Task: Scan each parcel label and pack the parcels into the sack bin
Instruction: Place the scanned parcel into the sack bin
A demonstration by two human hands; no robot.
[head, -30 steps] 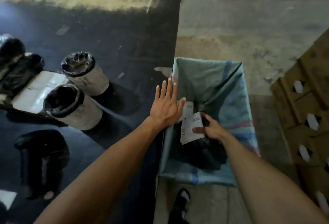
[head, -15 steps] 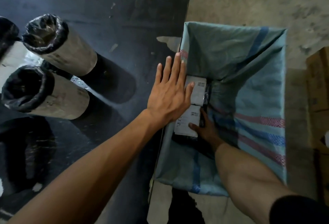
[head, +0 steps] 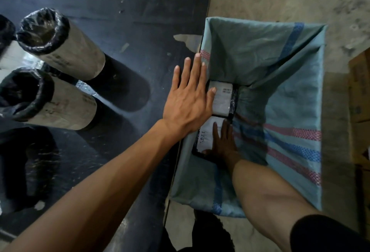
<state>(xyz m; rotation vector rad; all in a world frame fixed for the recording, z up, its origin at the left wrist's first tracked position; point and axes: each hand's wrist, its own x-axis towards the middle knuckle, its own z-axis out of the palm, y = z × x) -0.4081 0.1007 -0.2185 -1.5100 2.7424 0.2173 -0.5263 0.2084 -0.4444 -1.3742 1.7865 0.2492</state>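
Near: right hand (head: pixel 221 143) is down inside the sack bin (head: pixel 296 95), fingers flat on the near labelled parcel (head: pixel 207 134) — pressing it into the bottom-left corner, not gripping it; looks like seating it tight to save room. Whether the thumb hooks an edge I can't tell, it's in shadow.

Left hand (head: pixel 188 103) is spread open, palm down on the table edge (head: pixel 140 21) where it meets the bin's left rim. Holds nothing; probably bracing the lean, maybe pinning the sack liner open too.

Just beyond the near parcel, a second labelled parcel (head: pixel 223 99) lies end to end with it against the same left wall, label up. Both are black-wrapped with white labels.

Far left on the table: two rolled parcels (head: pixel 66 55) wrapped in pale paper with black film ends, side by side, not yet packed. A darker wrapped item (head: pixel 28 163) sits nearer left.

Judgement: mid-task, placing step nearly finished.
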